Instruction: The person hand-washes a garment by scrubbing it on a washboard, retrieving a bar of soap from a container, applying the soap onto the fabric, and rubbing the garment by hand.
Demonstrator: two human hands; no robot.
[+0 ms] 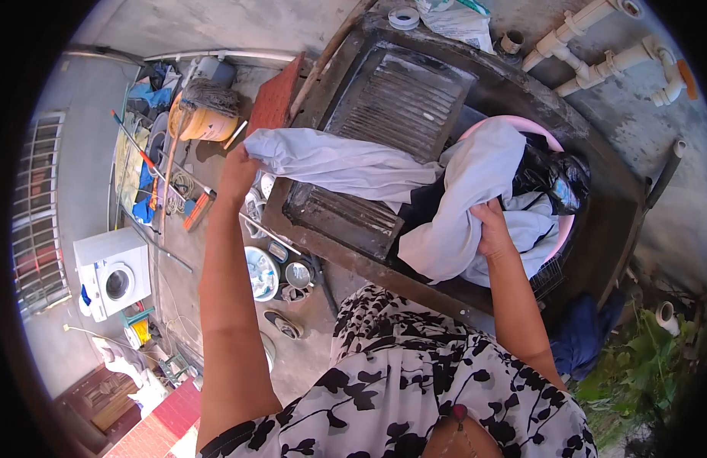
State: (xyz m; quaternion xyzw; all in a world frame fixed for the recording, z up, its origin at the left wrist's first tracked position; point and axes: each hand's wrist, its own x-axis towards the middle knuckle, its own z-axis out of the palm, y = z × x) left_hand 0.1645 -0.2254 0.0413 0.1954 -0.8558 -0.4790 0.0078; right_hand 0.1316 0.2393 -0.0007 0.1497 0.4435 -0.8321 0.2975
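A light grey garment (353, 166) stretches across the ridged stone washboard (399, 95), its far part bunched over a pink basin (563, 229). My left hand (239, 172) is closed on one end of it, out past the left edge of the stone sink. My right hand (491, 227) grips the bunched part at the basin's near side. Dark cloth and a shiny black plastic bag (548, 172) lie in the basin beside the garment.
Pipes (590, 65) run along the wall at upper right. A yellow bucket (204, 122), a broom (199, 212), shoes (283, 324) and a light blue basin (260, 273) stand on the floor at left, with a washing machine (113, 273) beyond. Plants (636, 359) grow at lower right.
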